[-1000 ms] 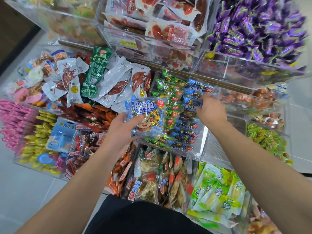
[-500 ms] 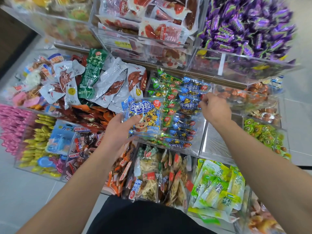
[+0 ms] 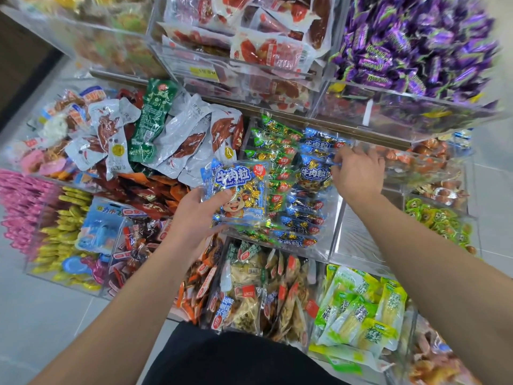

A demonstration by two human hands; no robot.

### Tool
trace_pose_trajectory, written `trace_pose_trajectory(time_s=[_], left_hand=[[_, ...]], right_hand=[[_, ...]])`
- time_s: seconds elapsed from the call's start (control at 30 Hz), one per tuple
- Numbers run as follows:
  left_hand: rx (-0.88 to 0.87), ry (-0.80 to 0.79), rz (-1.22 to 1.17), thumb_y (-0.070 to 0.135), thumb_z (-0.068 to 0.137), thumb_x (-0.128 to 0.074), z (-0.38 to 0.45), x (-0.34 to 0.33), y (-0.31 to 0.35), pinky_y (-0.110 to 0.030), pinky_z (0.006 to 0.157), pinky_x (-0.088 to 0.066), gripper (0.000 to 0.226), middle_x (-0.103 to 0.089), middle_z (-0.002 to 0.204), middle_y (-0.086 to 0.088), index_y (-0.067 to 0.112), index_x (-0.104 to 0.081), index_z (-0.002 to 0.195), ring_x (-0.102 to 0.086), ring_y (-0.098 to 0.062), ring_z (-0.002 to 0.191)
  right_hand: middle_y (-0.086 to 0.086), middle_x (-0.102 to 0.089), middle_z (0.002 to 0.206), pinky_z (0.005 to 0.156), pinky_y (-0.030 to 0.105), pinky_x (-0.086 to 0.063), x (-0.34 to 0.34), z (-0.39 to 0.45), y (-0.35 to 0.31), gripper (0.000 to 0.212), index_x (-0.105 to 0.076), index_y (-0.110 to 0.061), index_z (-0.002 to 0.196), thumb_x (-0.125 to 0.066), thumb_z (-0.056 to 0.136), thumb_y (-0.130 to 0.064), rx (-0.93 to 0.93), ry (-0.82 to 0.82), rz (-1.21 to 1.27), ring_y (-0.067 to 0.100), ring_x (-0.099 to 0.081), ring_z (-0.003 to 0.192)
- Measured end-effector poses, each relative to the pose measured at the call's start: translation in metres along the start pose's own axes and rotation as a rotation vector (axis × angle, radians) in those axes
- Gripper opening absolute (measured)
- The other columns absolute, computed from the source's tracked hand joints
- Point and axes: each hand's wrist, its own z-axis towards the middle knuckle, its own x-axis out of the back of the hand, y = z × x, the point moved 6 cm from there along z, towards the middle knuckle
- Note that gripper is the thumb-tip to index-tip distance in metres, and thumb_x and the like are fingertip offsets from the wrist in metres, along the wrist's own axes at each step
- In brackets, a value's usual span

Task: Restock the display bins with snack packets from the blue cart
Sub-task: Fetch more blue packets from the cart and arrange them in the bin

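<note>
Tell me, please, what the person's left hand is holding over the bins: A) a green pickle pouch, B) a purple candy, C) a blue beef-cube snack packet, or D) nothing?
C: the left hand grips a blue packet with a cartoon calf and gold-wrapped cubes inside, held over the clear bin of like packets.

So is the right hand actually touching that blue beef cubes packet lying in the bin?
Touching. The head view shows the right hand with fingertips pinching the edge of the blue packet.
</note>
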Motion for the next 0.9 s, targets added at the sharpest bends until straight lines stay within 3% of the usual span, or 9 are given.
trace_pose_trajectory(time_s=[0.03,0.1,0.2,0.27,0.43,0.57,0.7,0.83,0.9], left_hand=[[0.002,0.004,-0.003,0.029,0.092,-0.072,0.0,0.0,0.0,-0.04,0.09,-0.056,0.077,-0.055,0.129,0.023,0.012,-0.032,0.155,-0.052,0.004,0.095],[0.004,0.003,0.006,0.03,0.092,-0.072,0.0,0.0,0.0,-0.047,0.098,-0.054,0.08,-0.04,0.153,0.01,0.012,-0.028,0.156,-0.049,-0.001,0.101],[0.004,-0.022,0.001,0.029,0.092,-0.072,-0.001,-0.004,0.001,-0.045,0.094,-0.055,0.068,-0.038,0.147,0.008,0.014,-0.039,0.15,-0.047,0.004,0.091],[0.002,-0.043,0.0,0.029,0.092,-0.072,-0.003,-0.007,0.0,-0.041,0.09,-0.056,0.058,-0.042,0.136,0.011,0.018,-0.047,0.142,-0.05,0.004,0.092],[-0.01,-0.022,0.03,0.031,0.091,-0.074,-0.002,-0.007,-0.006,-0.035,0.08,-0.058,0.087,-0.023,0.165,0.002,0.014,-0.022,0.159,-0.039,-0.01,0.121],[0.004,-0.028,0.021,0.028,0.092,-0.073,-0.003,-0.01,-0.008,-0.044,0.09,-0.058,0.085,-0.023,0.165,0.001,0.012,-0.022,0.158,-0.04,-0.013,0.122],[0.057,-0.056,0.053,0.018,0.091,-0.068,-0.002,-0.015,-0.012,-0.047,0.088,-0.059,0.066,-0.034,0.158,-0.003,0.006,-0.038,0.149,-0.046,-0.019,0.127],[0.05,-0.104,0.114,0.021,0.089,-0.071,-0.004,-0.024,-0.021,-0.039,0.081,-0.059,0.06,-0.046,0.144,0.001,0.002,-0.046,0.139,-0.049,-0.019,0.124],[0.029,-0.158,0.163,0.021,0.09,-0.073,-0.008,-0.031,-0.023,-0.03,0.071,-0.057,0.022,-0.055,0.111,0.015,0.019,-0.058,0.105,-0.06,-0.003,0.101]], right_hand=[[0.013,-0.067,0.11,0.097,0.043,-0.038,0.0,-0.002,0.002,0.019,-0.065,-0.014,0.107,-0.056,0.092,-0.019,0.016,-0.002,0.075,0.036,-0.053,0.11],[0.011,-0.068,0.103,0.085,0.034,-0.04,0.002,-0.007,0.007,0.018,-0.068,-0.012,0.104,-0.058,0.091,-0.021,0.031,0.006,0.234,0.031,-0.058,0.096],[0.008,-0.071,0.096,0.072,0.026,-0.041,0.006,-0.018,0.015,0.014,-0.07,-0.01,0.1,-0.062,0.09,-0.016,-0.014,0.036,0.432,0.022,-0.059,0.082],[0.006,-0.072,0.096,0.074,0.028,-0.047,0.006,-0.023,0.019,0.014,-0.071,-0.011,0.101,-0.062,0.092,-0.015,-0.06,0.043,0.494,0.023,-0.064,0.083],[0.007,-0.067,0.11,0.075,0.027,-0.042,0.009,-0.027,0.024,0.015,-0.07,-0.013,0.104,-0.062,0.094,-0.021,-0.162,0.112,0.502,0.021,-0.062,0.091],[0.006,-0.065,0.109,0.071,0.023,-0.033,0.011,-0.031,0.026,0.018,-0.067,-0.012,0.107,-0.06,0.095,-0.024,-0.207,0.13,0.531,0.012,-0.051,0.087],[0.006,-0.063,0.111,0.071,0.02,-0.031,0.024,-0.043,0.027,0.02,-0.065,-0.009,0.11,-0.061,0.093,-0.019,-0.205,0.17,0.584,0.009,-0.049,0.089],[-0.006,-0.062,0.102,0.078,0.029,-0.048,0.036,-0.067,0.012,0.013,-0.065,-0.021,0.103,-0.061,0.09,-0.022,-0.189,0.144,0.778,0.008,-0.054,0.08],[-0.01,-0.063,0.104,0.077,0.027,-0.05,0.035,-0.079,-0.007,0.019,-0.064,-0.028,0.107,-0.066,0.089,-0.029,-0.102,-0.004,0.893,0.008,-0.058,0.082]])
